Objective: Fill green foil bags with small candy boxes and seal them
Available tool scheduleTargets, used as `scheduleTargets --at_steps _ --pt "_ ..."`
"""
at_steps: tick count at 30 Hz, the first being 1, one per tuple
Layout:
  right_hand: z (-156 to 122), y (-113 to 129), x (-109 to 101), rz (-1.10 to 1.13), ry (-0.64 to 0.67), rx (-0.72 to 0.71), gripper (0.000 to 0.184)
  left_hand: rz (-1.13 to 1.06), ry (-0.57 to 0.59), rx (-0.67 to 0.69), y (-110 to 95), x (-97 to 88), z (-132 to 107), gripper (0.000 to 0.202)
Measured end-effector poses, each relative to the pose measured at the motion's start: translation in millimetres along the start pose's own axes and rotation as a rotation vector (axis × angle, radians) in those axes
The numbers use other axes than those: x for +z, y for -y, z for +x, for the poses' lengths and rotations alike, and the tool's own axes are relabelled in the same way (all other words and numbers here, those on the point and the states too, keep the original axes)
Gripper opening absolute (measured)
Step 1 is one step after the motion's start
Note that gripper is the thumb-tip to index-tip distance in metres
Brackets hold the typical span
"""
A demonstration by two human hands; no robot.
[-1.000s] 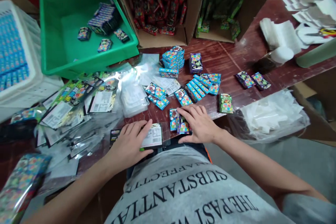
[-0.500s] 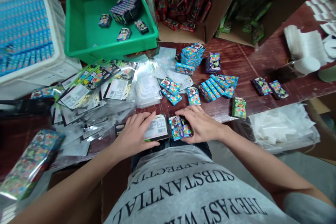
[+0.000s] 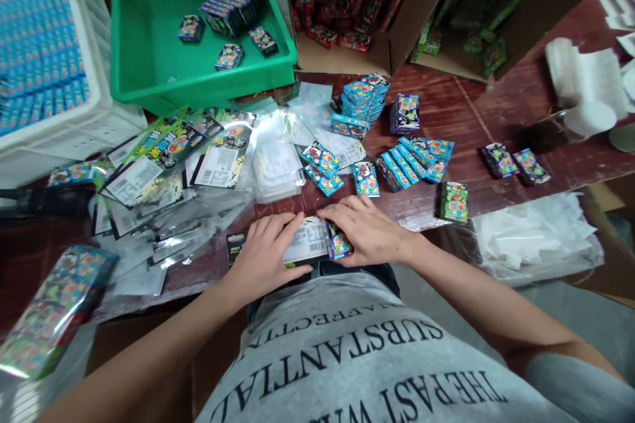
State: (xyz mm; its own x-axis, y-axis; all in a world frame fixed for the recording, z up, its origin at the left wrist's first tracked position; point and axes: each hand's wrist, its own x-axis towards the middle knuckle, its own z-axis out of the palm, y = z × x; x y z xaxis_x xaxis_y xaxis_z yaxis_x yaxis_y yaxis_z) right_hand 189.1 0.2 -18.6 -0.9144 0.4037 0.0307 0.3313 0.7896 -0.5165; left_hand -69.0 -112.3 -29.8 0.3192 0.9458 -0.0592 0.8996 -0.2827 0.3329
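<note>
At the table's front edge, my left hand (image 3: 270, 244) is closed around a printed plastic bag (image 3: 308, 241) with a white barcode label facing up. My right hand (image 3: 364, 231) grips a small purple printed box (image 3: 339, 242) at the bag's right end. The box's left side meets the bag's mouth; how far it reaches inside is hidden. Just beyond my right hand stands a small blue printed box (image 3: 366, 179), with two more blue boxes (image 3: 322, 158) lying stacked to its left.
Flat printed bags (image 3: 163, 158) lie heaped at left, near a filled pack (image 3: 57, 310). Behind are a white crate (image 3: 99, 119) of blue boxes, a green bin (image 3: 149, 73) and cardboard cartons (image 3: 342, 65). Further right sit a green box (image 3: 454, 201) and two purple boxes (image 3: 513, 164).
My right hand has moved left against the bag, and the bag has shifted slightly right. The blue box face that showed between them is now out of sight; the purple box still shows.
</note>
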Motion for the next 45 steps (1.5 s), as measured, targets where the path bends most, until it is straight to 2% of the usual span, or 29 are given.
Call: scheduleTargets --at_steps 6,10,12,18,24,29,32,37,40,42,45 --pt "-12 -13 -7 -0.047 -0.023 -0.002 0.099 -0.004 0.033 0.028 5 -3.0 3 0.095" --pt "-22 -23 -13 -0.081 -0.022 -0.011 0.079 0.004 0.034 0.012 8 -4.3 -2 0.097" --pt "-21 -23 -13 -0.093 -0.038 -0.011 0.077 0.011 0.023 0.008 8 -4.1 -3 0.097" --pt "-3 -15 -5 -0.060 0.002 -0.113 0.077 -0.013 -0.010 0.003 6 -0.3 -1 0.098" --pt "0 -9 -3 -0.122 -0.010 -0.077 0.077 -0.039 -0.030 0.059 10 0.9 -1 0.098" --pt "2 -4 2 -0.145 -0.054 -0.061 0.081 -0.015 -0.096 0.015 8 6.5 0 0.093" --pt "-1 -1 8 -0.111 -0.066 -0.073 0.081 -0.017 -0.051 0.020 5 6.0 2 0.093" --pt "-5 1 17 -0.093 -0.117 -0.046 0.106 0.032 0.024 0.039 -4 -1.4 10 0.092" --pt "-19 -5 6 -0.124 -0.174 0.015 0.112 0.066 0.020 0.010 -8 -3.6 12 0.090" --pt "-37 -11 -7 -0.161 -0.160 0.087 0.107 0.078 0.017 -0.001 -8 -3.5 11 0.088" --pt "-62 -19 -22 -0.214 -0.093 0.151 0.078 0.079 0.008 0.012 -8 -1.5 12 0.088"
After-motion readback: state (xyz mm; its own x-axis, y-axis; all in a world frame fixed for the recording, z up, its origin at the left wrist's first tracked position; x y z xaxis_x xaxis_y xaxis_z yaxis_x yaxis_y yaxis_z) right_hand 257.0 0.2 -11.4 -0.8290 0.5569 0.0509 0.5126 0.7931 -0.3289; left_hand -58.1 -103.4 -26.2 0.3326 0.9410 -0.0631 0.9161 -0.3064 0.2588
